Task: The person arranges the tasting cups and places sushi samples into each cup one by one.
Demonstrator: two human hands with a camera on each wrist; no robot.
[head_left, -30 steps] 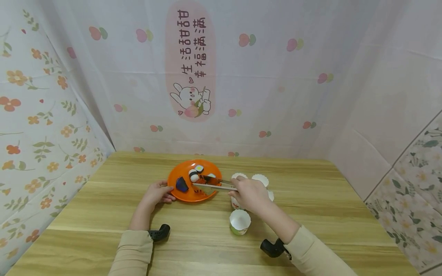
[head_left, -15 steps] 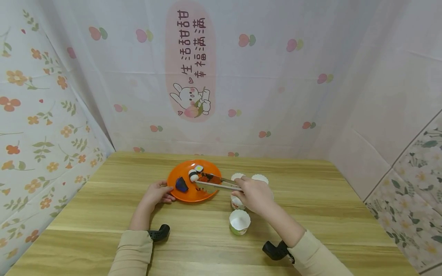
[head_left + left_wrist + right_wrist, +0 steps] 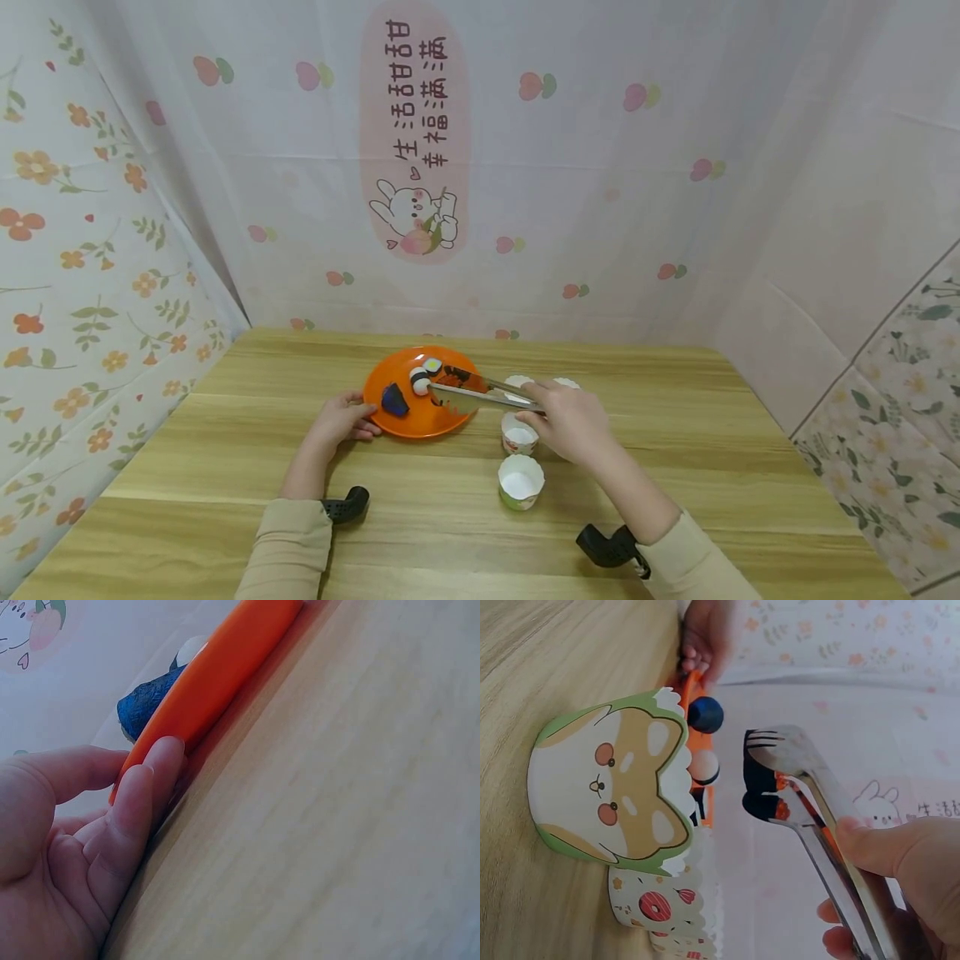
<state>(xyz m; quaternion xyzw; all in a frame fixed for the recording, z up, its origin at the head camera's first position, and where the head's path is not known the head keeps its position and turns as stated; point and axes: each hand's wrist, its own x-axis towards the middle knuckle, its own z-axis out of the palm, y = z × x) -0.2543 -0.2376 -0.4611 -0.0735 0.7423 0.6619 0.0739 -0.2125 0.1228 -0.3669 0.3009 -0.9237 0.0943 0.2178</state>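
At the left edge of an orange plate point(image 3: 420, 429), my left hand point(image 3: 341, 421) pinches the rim. The left wrist view shows the thumb on its upper side and fingers below. My right hand point(image 3: 567, 417) grips metal tongs point(image 3: 832, 799) with a fork-shaped tip. Between the tong tips is a black-wrapped toy sushi piece point(image 3: 759, 780) with orange showing, raised level with the cup rims in the right wrist view. On the plate lie a dark blue piece point(image 3: 393, 401), a white piece with a black band point(image 3: 420, 382) and a small roll with a yellow centre point(image 3: 432, 366).
Several paper cups stand right of the plate: a green-based cup point(image 3: 521, 483) with a dog face in front, a patterned cup point(image 3: 519, 433) behind it, and others partly hidden by the right hand. A printed curtain point(image 3: 600, 208) hangs behind the wooden table point(image 3: 420, 533).
My right hand and the tongs have shifted to the right, and the black-wrapped sushi piece has moved right with them over the plate. The left hand and plate have stayed in place.
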